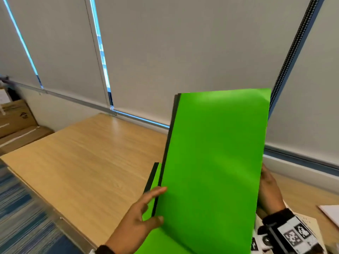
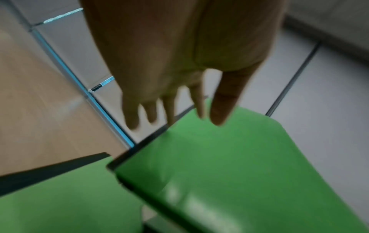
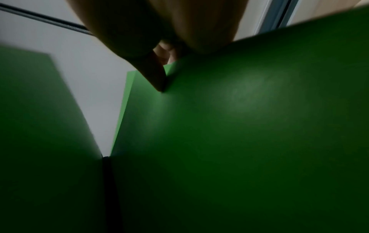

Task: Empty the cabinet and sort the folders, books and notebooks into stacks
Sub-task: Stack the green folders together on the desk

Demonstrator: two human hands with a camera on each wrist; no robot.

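A bright green folder [image 1: 214, 162] with a black spine stands upright above the wooden table [image 1: 91, 153]. My right hand [image 1: 269, 186] holds its right edge; in the right wrist view the thumb [image 3: 157, 78] presses on the cover [image 3: 239, 126] with the fingers behind it. My left hand [image 1: 159, 204] is at the spine side with its fingers straight, touching the folder's edge. The left wrist view shows those fingers [image 2: 169, 110] spread above the folder [image 2: 239, 173]. A second green folder [image 1: 156, 177] with a black spine sits lower, behind the first, largely hidden.
Cardboard boxes [image 1: 16, 116] stand at the far left beside the table. Closed window blinds [image 1: 183, 52] run along the back. Blue carpet [image 1: 22, 208] lies at the lower left. A pale book or sheet [image 1: 330, 211] lies on the table at the right edge.
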